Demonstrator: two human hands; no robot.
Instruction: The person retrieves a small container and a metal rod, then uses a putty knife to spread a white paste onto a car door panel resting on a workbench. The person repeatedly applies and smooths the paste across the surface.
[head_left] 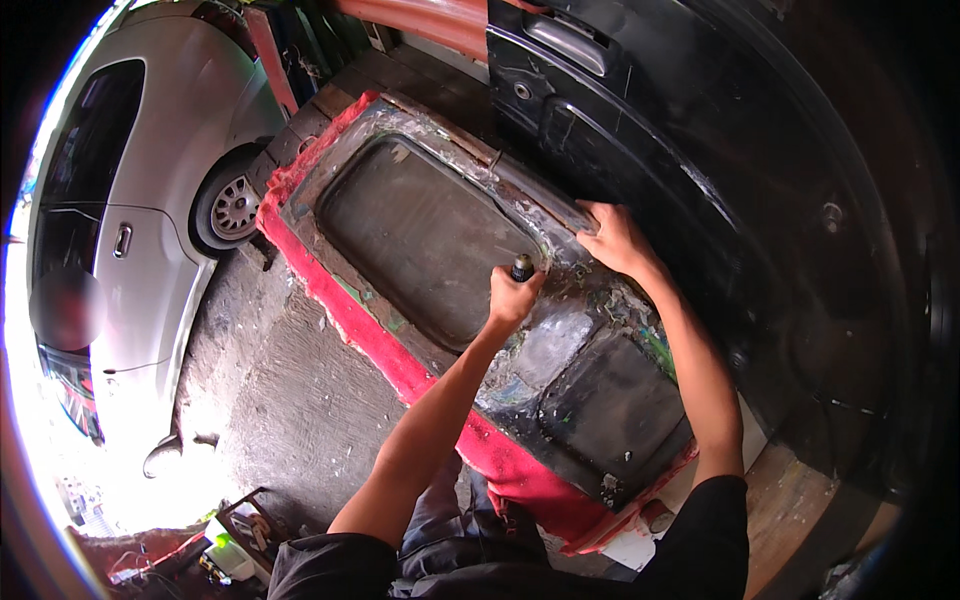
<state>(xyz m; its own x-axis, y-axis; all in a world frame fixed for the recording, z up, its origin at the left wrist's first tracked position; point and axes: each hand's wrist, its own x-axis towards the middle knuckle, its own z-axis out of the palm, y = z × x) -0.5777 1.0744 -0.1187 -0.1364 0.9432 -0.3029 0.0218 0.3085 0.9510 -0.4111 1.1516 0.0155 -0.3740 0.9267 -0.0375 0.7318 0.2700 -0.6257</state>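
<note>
A worn vehicle door panel [560, 345] lies slantwise before me, its paint peeled in patches of grey, green and bare metal. It has a big recessed window area [420, 240] with rounded corners. My left hand [512, 298] is closed around a tool's short dark handle [522, 268], whose rounded olive-coloured end sticks up out of the fist. The tool's lower part is hidden by the hand, close to the window's near right corner. My right hand [615, 240] grips the panel's far right edge, thumb and fingers apart across the rim.
Red fluffy cloth [400, 365] sticks out from under the panel. A large black vehicle panel [680, 130] stands upright along the right. Beyond the concrete floor [280, 370], a silver car [150, 190] is parked at left. An open box of items [245, 535] sits at lower left.
</note>
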